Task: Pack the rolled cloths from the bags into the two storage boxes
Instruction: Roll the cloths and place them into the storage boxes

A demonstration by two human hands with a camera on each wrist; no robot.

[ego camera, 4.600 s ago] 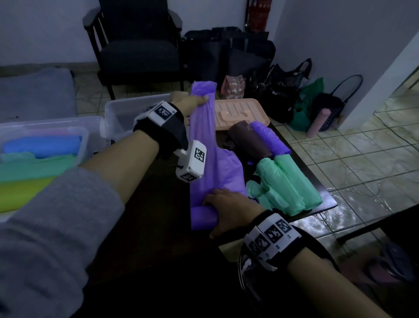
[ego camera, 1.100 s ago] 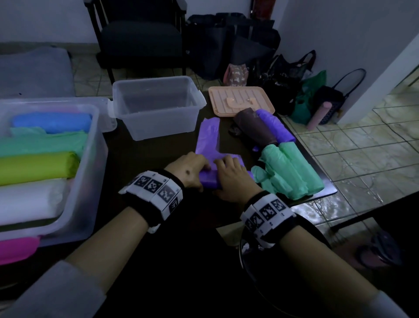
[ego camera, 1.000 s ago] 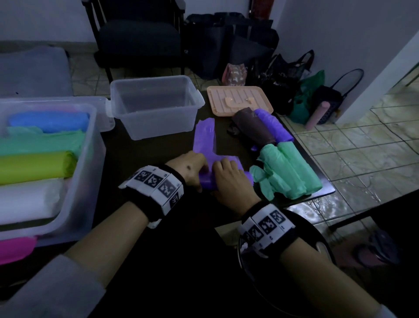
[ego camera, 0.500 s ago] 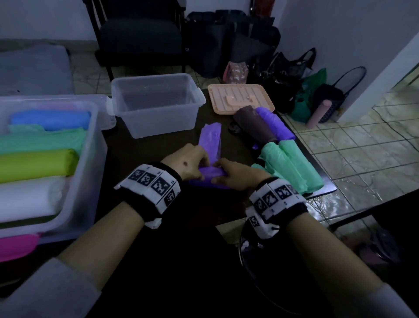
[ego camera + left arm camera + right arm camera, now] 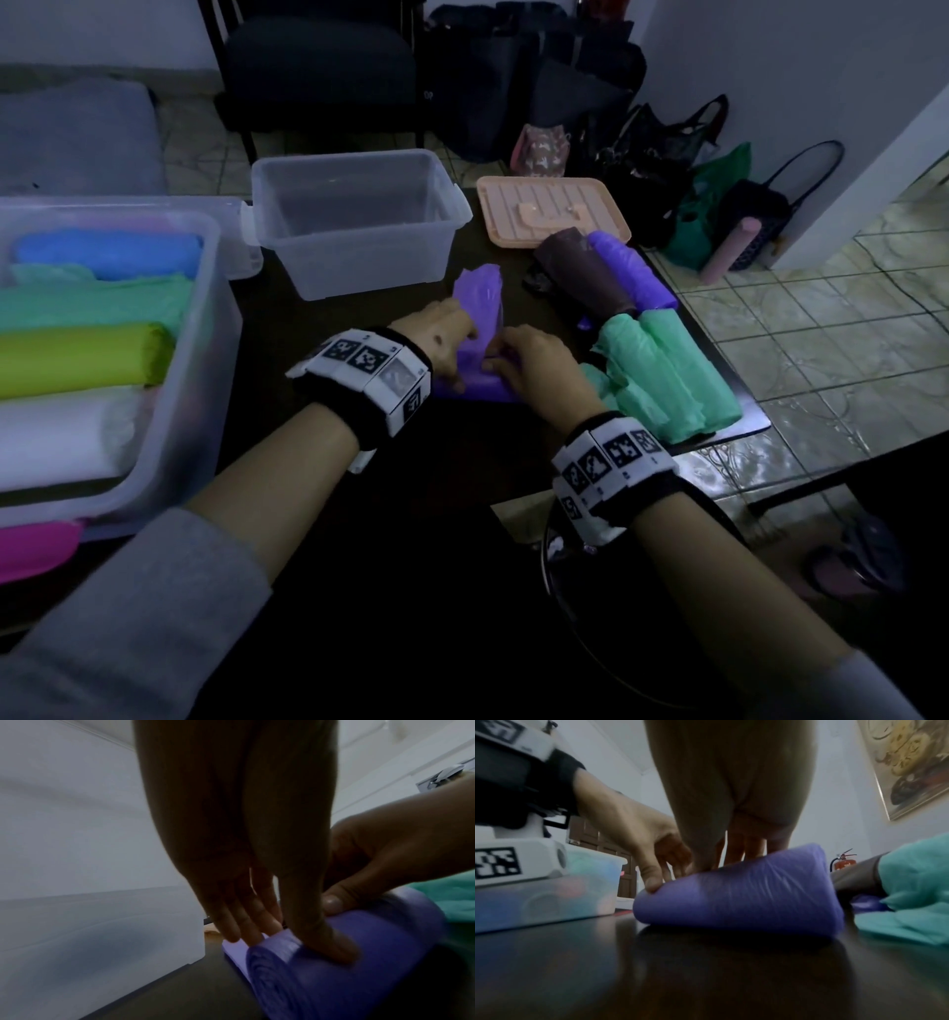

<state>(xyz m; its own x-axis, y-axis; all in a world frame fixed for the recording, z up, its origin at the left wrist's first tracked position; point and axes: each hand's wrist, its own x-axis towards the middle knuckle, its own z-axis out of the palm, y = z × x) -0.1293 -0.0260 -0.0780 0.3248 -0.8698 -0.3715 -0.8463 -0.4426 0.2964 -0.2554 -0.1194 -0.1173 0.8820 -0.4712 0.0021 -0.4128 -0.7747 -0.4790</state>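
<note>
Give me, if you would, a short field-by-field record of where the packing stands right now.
Cloth in hand: purple cloth, partly rolled on the table, flat tail toward the small box
Left hand: holds the roll's left end, thumb on top
Right hand: holds its right end
Small box: clear, nothing visible inside
Large box: blue, green, yellow and white rolls inside
Waiting on table: two green rolls, brown roll, purple roll
Lid: peach, behind the loose rolls

Dim, bluish, underexposed throughout: head view brightest toward 3 o'clock, glare on glossy floor tiles [image 5: 832,334], near-black at 6, edges bowed; wrist views soft, purple rolled cloth [image 5: 334,983] motion-blurred, dark tabletop [image 5: 706,973] faintly reflective.
</note>
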